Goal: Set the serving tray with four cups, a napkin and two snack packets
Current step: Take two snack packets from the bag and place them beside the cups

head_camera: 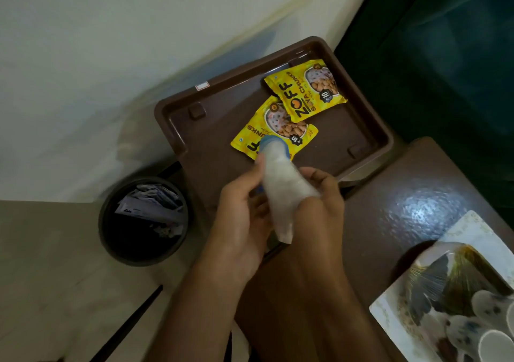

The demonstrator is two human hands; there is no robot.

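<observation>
A brown serving tray (361, 128) lies on the dark table with two yellow snack packets in it, one (306, 89) at the far right and one (278, 131) overlapping it nearer me. Over the tray's near edge I hold a stack of white paper cups (281, 183) with a blue rim, tilted with the rim pointing away. My left hand (242, 217) grips the stack's left side and my right hand (319, 208) wraps its lower right side. The stack hides part of the nearer packet.
A dark round waste bin (111, 222) with crumpled paper stands on the floor at the left. At the bottom right, a white tray (472, 228) holds a plastic bag of more cups (472, 306). A green sofa (445, 55) fills the upper right.
</observation>
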